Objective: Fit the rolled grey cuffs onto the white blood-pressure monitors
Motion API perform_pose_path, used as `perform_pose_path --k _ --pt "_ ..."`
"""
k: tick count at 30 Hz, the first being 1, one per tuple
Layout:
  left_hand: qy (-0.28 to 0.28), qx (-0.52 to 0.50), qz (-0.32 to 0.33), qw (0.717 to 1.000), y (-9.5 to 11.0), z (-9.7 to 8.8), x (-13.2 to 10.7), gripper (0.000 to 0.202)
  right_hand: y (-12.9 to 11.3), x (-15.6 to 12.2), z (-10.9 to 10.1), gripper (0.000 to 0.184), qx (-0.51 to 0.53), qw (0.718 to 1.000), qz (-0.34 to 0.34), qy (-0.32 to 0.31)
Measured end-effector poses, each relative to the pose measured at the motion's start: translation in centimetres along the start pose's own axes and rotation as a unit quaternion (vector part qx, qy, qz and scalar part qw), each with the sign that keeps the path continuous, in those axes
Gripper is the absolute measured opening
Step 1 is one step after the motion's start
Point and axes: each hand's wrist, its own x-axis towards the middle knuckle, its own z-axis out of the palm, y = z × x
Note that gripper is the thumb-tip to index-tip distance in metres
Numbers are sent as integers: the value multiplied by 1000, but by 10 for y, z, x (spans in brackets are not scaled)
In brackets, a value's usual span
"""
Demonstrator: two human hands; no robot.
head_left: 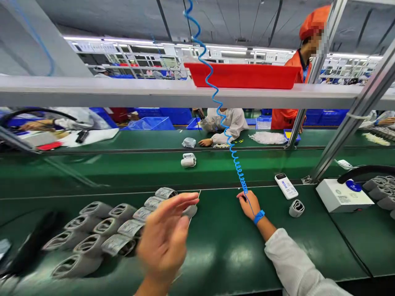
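Grey fabric cuffs (108,225) lie rolled in slanting rows on the left side of the green counter (222,250). The left hand (165,242) is raised in front of the rightmost row, partly blurred, fingers extended and thumb set wide. The right hand (250,204), wearing a blue wrist strap (259,217), is at the counter; whether it grips anything cannot be told. Farther right are a single cuff (296,208), a white handheld device (286,186) and a white box (344,196).

head view — forward, down | left hand (165,238) nearest, right hand (250,204) farther | bench (222,255) below — ceiling (129,16) above
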Motion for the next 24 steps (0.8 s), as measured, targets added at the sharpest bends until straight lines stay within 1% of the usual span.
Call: perform_pose_path --k 1,3,6,7,8,9,10,11,12,13,15,16,17,18,19,20,22,24 --pt "-44 30 8 999 -14 0 -8 41 1 0 -1 22 7 1000 -3 4" --pt "-131 106 22 985 -53 0 -25 36 1 0 -3 22 21 1000 -10 15" --pt "-187 185 25 964 -119 -8 -59 35 -8 -5 -10 24 40 998 -23 31" --pt "-198 200 28 959 -135 -11 -72 35 -14 -9 -15 25 46 998 -28 34" --pt "-213 210 30 954 -146 -14 -83 34 -20 -16 -22 27 52 997 -34 36" --pt "-228 214 33 949 -154 -15 -93 33 -26 -26 -31 29 57 997 -43 44" --pt "-238 214 36 947 -157 -16 -100 33 -32 -37 -43 31 59 995 -51 55" --pt "-241 212 36 946 -158 -15 -104 33 -37 -50 -59 32 58 993 -64 85" --pt "-234 210 35 949 -156 -14 -105 34 -40 -62 -79 32 47 988 -73 129" --pt "-215 209 33 953 -155 -13 -103 36 -40 -75 -101 33 29 979 -69 188" --pt "-161 214 31 963 -151 -12 -95 38 -32 -95 -149 42 -5 944 -53 327" --pt "-135 218 31 966 -150 -13 -91 37 -25 -103 -173 48 -19 927 -38 373" --pt "-116 219 32 968 -150 -13 -87 36 -16 -109 -194 56 -42 913 -27 404" --pt "-106 216 33 970 -150 -12 -86 35 -7 -115 -212 65 -67 907 -12 416" --pt "-107 209 34 971 -151 -10 -85 34 3 -120 -226 75 -83 911 10 403" --pt "-118 199 33 972 -152 -7 -87 35 13 -125 -236 86 -89 922 35 376" --pt "-165 185 36 968 -154 3 -94 37 31 -132 -245 105 -68 947 93 301" --pt "-229 187 64 953 -153 13 -101 40 46 -135 -243 113 -29 960 130 245"
